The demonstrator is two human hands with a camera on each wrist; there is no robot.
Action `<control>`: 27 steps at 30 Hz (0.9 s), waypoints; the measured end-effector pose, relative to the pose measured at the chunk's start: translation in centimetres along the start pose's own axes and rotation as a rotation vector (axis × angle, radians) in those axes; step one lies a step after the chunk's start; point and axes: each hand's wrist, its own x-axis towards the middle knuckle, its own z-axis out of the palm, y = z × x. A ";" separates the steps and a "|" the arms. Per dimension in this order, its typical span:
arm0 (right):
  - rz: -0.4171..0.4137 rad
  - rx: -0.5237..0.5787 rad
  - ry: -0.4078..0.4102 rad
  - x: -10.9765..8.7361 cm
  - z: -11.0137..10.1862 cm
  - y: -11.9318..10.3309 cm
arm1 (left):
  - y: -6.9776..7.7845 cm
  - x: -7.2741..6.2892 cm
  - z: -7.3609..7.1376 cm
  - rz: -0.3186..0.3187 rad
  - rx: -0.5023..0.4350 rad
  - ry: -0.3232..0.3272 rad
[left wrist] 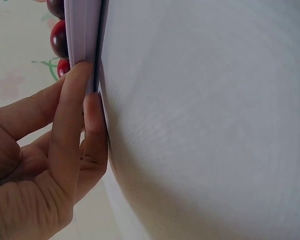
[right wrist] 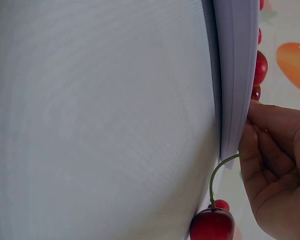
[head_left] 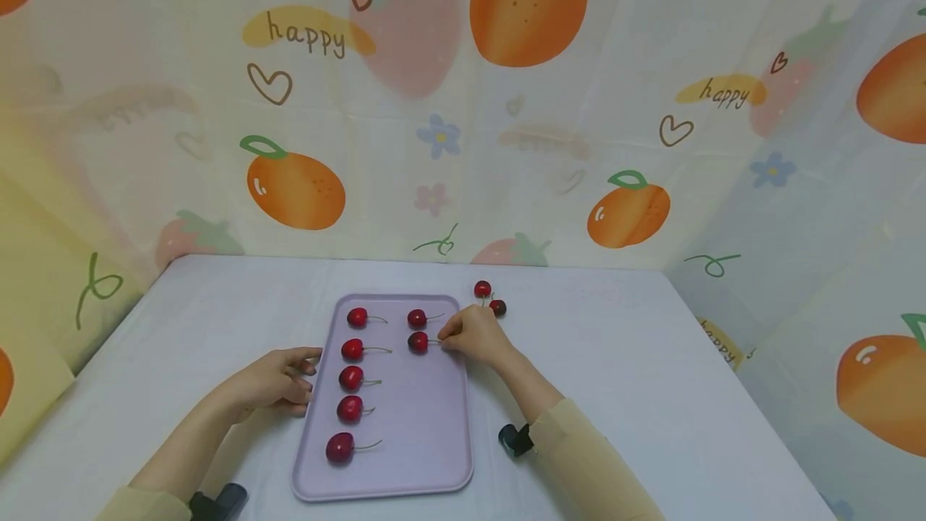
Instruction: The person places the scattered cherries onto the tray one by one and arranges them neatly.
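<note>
A lilac tray [head_left: 405, 465] lies on the white-covered table. Down its left side runs a column of several dark red cherries [head_left: 350, 379], stems to the right. My left hand [head_left: 273, 380] holds the tray's left edge; in the left wrist view, its fingertips [left wrist: 81, 70] are against the rim and outer wall. Over the right edge, my right hand [head_left: 473, 334] pinches the stem of a cherry [head_left: 417, 342] sitting in the upper right of the tray. Just beyond that one is another cherry [head_left: 416, 318], its stem also pointing right.
Outside the tray's upper right corner, a red cherry [head_left: 482, 289] and a darker cherry [head_left: 497, 308] lie on the table [head_left: 615, 360], close behind the right hand. A fruit-patterned curtain [head_left: 463, 143] hangs along the back and sides. Dark wrist straps [head_left: 516, 441] show at both sleeves.
</note>
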 end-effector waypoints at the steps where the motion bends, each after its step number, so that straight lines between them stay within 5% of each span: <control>1: -0.003 -0.001 0.002 0.0 0.0 0.0 | 0.0 0.0 0.0 0.000 0.002 -0.001; 27: 0.060 0.049 -0.014 -0.3 -0.2 -0.1 | -0.2 0.1 0.1 -0.002 0.009 0.003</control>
